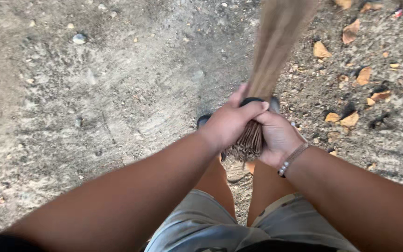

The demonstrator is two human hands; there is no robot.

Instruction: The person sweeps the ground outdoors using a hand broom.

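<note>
Stick broom (262,84) held near frame centre, bundle's cut end toward person, bristles fanning up and away, blurred. Left hand (232,122) wrapped over bundle top, fingers curled tight round it. Right hand (278,137) clamped on bundle from right side, touching left hand; beaded bracelet (293,159) on wrist. Ground (94,93): bare grey dirt left of broom. Dry leaves (350,79) scattered right of broom. Small stone (79,38) far left of broom. Pale shorts (201,224) below broom.
</note>
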